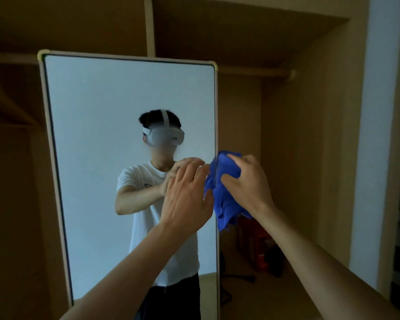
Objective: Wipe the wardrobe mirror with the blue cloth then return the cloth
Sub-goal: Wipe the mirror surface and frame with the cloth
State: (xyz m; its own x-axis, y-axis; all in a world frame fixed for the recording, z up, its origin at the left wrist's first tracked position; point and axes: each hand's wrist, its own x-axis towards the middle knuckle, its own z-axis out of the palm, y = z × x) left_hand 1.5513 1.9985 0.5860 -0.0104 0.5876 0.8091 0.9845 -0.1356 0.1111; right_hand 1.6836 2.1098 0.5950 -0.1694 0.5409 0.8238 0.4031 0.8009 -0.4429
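Observation:
A tall mirror (97, 135) in a pale frame stands inside an open wooden wardrobe (298, 135), and it reflects a person in a white shirt wearing a headset. My right hand (247, 183) grips a bunched blue cloth (222, 204) at the mirror's right edge, about mid-height. The cloth hangs down below my fingers. My left hand (187, 197) is raised in front of the glass just left of the cloth, fingers spread and straight; whether it touches the glass or the cloth I cannot tell.
A hanging rail (259, 73) and shelves cross the wardrobe above. On the wardrobe floor behind the mirror stand red and dark objects (261, 250) and a black cable (238, 277). A white wall (370, 135) borders the wardrobe on the right.

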